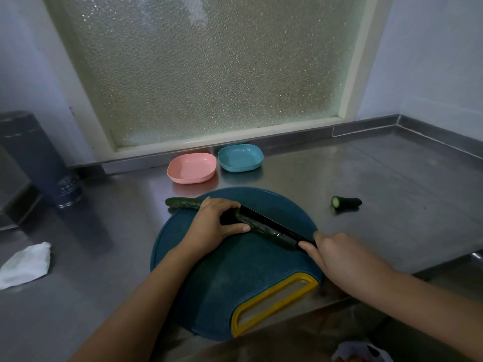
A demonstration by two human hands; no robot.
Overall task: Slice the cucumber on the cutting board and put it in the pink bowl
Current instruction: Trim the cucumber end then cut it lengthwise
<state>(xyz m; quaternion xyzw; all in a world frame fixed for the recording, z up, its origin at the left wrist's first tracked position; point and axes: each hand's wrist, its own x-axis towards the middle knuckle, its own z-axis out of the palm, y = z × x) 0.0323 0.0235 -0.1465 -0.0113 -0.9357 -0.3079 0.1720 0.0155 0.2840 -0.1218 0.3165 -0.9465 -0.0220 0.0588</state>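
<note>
Dark-green cucumber [264, 229] on teal cutting board [235, 273], pinned under left hand [213, 226], fingers [236, 228] curled round it; right hand [339, 253] fingers closed on black knife [271, 222], laid along cucumber.

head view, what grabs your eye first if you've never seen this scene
The two hands at centre: the left hand pins a long cucumber on the round blue board, while the right hand lays a black knife along it. Behind, a pink bowl and a blue bowl sit empty by the window, and a cut cucumber end lies on the counter to the right.
</note>
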